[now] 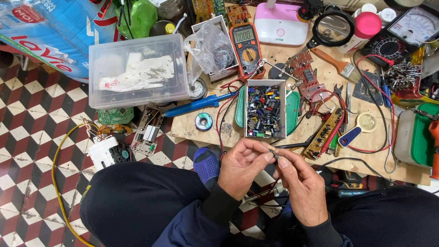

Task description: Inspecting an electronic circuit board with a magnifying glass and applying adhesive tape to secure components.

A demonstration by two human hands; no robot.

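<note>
My left hand [242,165] and my right hand [302,186] meet just below the board's front edge. Together their fingertips pinch a tiny dark electronic part [273,154]. Directly above them stands an open white box [266,109] filled with several small coloured components. An orange digital multimeter [247,43] lies further back, its red and black leads trailing toward me. A red circuit board [307,74] sits to the right of the box.
A clear plastic tub [137,71] stands at the left. A blue desoldering pump [196,104] and a solder reel [203,121] lie near it. A magnifier [334,26], a brush [334,62], an analogue meter [407,34] and a green tray [423,135] crowd the right. Loose boards lie on the checkered floor.
</note>
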